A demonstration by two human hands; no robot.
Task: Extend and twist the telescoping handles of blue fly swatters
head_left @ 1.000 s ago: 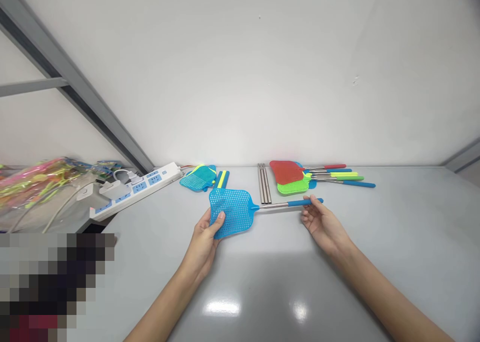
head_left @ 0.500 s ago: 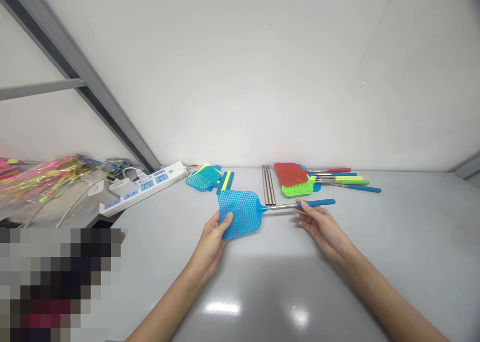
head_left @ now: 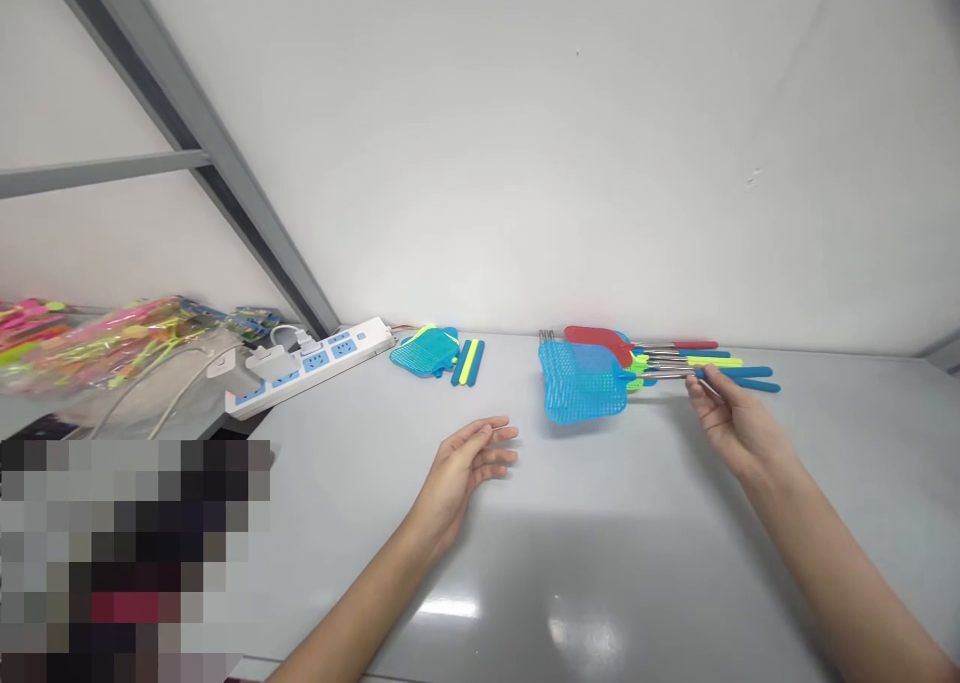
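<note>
Shows a strip of the near edge of the grey surface (head_left: 660,573) at lower left, with the near left corner lost behind a pixelated patch. Holds the left hand (head_left: 461,471) above the middle of the surface, open, fingers slightly bent and parted, pointing toward the right edge and apart from the head of a blue fly swatter (head_left: 589,383). Farther toward the right edge, pinches that swatter in the right hand (head_left: 739,423), thumb and fingers closed around the place of joining between metal shaft and blue grip. Carries the swatter crosswise, perforated head toward the left edge and grip toward the right, in front of a pile of other swatters near the far edge; cannot tell whether touching them. Toward the far left corner, has a white power strip (head_left: 373,337) lying aslant, fitted with plugs and cables, and farther left a clear bag (head_left: 127,348) of colourful pieces. Between strip and swatter, has three loose grips (head_left: 469,363) side by side, blue, yellow and blue, just beside some teal swatter heads (head_left: 427,351). Shows of the pile a red swatter head (head_left: 596,338) partly behind the blue one, plus red, yellow and blue grips pointing toward the right edge. Close to the far edge, shows tips of metal tubes (head_left: 547,334), otherwise hidden. Beyond, rises to a pale wall (head_left: 510,143).
</note>
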